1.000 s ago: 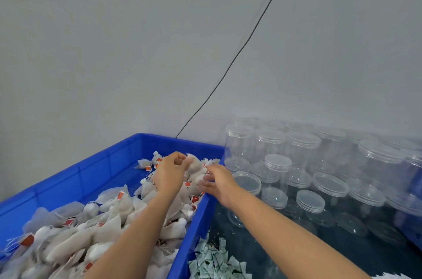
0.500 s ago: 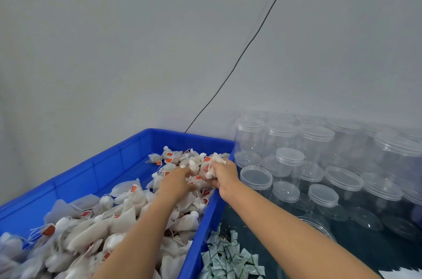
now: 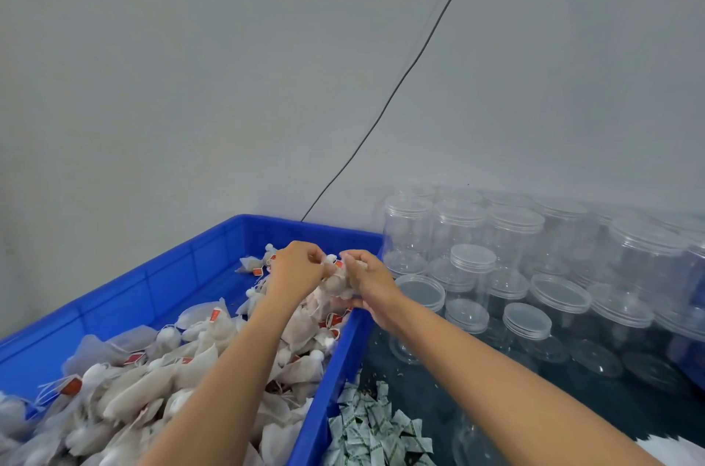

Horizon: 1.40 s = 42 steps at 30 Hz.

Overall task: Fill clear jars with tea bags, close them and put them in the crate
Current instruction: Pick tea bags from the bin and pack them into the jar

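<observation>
Head view: left hand (image 3: 295, 267) and right hand (image 3: 368, 284) are pinching a clump of tea bags (image 3: 335, 284) over the blue bin (image 3: 152, 275), seemingly tangled; separating strings gently before lifting avoids tearing.

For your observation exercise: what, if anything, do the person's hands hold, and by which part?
Both the left hand and the right hand grip a bunch of tea bags over the blue crate, pinching its top; the exact part is hidden.
</observation>
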Tool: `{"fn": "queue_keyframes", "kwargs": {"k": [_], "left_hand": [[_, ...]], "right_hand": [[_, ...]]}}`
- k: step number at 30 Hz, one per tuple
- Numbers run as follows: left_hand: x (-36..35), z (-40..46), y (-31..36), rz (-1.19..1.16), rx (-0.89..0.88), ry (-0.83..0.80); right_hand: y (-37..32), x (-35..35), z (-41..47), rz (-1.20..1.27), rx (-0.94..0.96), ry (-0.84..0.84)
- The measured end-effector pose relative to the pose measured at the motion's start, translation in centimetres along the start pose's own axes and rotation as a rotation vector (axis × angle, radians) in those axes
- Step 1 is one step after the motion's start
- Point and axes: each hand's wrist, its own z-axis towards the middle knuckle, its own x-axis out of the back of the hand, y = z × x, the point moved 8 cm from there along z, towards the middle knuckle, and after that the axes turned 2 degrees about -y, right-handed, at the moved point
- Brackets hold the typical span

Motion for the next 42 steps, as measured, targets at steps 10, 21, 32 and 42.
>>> {"fn": "queue_keyframes", "kwargs": {"k": [10, 21, 32, 42], "left_hand": [[-1.1, -0.7, -0.9, -0.631, 0.005, -0.183], [-8.3, -1.3, -5.1, 0.093, 0.03, -0.291], [-3.5, -0.7, -5.6, -0.759, 0.27, 0.039], [-3.0, -2.2, -0.4, -0.635, -0.038, -0.298]], "right_hand": [[-0.4, 0.5, -0.1, -0.215, 0.011, -0.041], [-4.2, 4.0, 0.2, -0.056, 0.189, 0.239], [-4.5, 4.7, -0.6, -0.058, 0.113, 0.154], [-1.4, 1.3, -1.0, -0.059, -0.14, -0.093]]}}
